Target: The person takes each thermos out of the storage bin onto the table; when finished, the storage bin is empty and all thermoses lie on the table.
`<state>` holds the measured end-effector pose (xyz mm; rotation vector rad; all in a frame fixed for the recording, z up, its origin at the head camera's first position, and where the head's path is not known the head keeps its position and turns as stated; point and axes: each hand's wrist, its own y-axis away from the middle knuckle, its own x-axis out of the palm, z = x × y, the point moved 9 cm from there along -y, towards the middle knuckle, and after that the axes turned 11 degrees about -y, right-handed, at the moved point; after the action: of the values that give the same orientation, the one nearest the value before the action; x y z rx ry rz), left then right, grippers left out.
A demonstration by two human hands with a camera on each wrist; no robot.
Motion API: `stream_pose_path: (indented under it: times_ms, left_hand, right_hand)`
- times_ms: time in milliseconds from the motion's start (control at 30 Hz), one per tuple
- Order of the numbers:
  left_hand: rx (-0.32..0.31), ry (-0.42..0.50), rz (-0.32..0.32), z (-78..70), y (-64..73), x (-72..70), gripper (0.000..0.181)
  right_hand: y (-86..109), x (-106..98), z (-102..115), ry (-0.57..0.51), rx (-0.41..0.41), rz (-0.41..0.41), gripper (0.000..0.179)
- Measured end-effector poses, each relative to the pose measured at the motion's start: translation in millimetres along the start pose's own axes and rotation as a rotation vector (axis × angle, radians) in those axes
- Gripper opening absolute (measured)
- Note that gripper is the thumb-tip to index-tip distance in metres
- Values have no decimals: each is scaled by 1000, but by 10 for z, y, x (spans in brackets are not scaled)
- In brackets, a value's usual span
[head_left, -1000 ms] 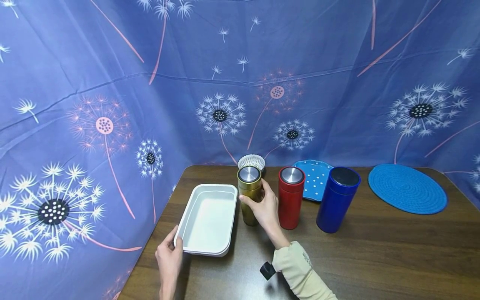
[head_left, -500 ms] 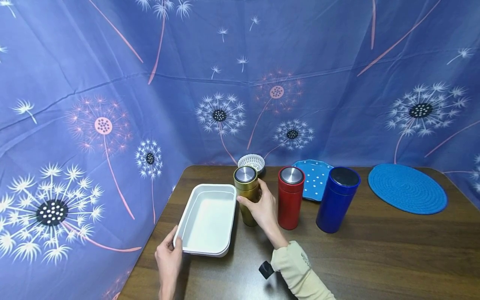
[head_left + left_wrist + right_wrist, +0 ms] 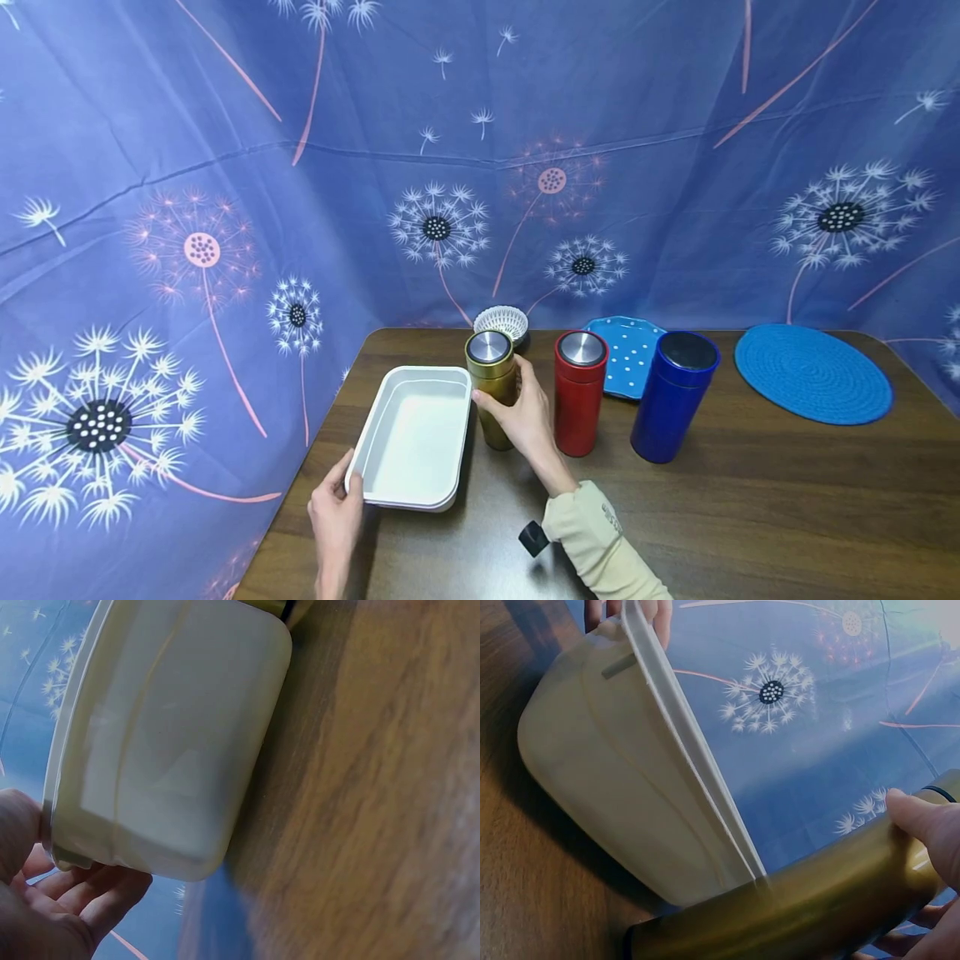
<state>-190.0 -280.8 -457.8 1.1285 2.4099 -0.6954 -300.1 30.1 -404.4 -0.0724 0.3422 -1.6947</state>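
A white rectangular tub [image 3: 417, 442] stands on the left part of the table. My left hand [image 3: 335, 510] grips its near left corner, thumb on the rim and fingers below it, as the left wrist view shows. Just right of the tub stands a gold thermos [image 3: 495, 392] with a silver-topped lid. My right hand [image 3: 527, 417] holds it round the upper body, thumb on the near side. In the right wrist view the gold thermos [image 3: 802, 907] is right up against the tub's rim; whether they touch I cannot tell.
A red thermos [image 3: 579, 396] and a blue thermos [image 3: 672, 400] stand to the right. Behind them lies a blue polka-dot tray [image 3: 628, 354]. A white openwork bowl [image 3: 504, 320] sits behind the gold thermos. A round blue woven mat [image 3: 813, 373] lies at the far right.
The gold thermos has shifted slightly left towards the tub in my right hand, mostly in the first half second. My left hand keeps its grip on the tub's corner.
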Motion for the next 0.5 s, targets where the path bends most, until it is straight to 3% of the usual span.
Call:
stream_pose_path:
  times_ms: [233,500]
  left_hand:
    - [50,-25,16,-21,-32,-11,35]
    - [126,-186,86,-206,-138,-78,40]
  right_hand:
    - [95,-10,4,-48,-6,47,85]
    - [476,-42,-27,89,58,219,88]
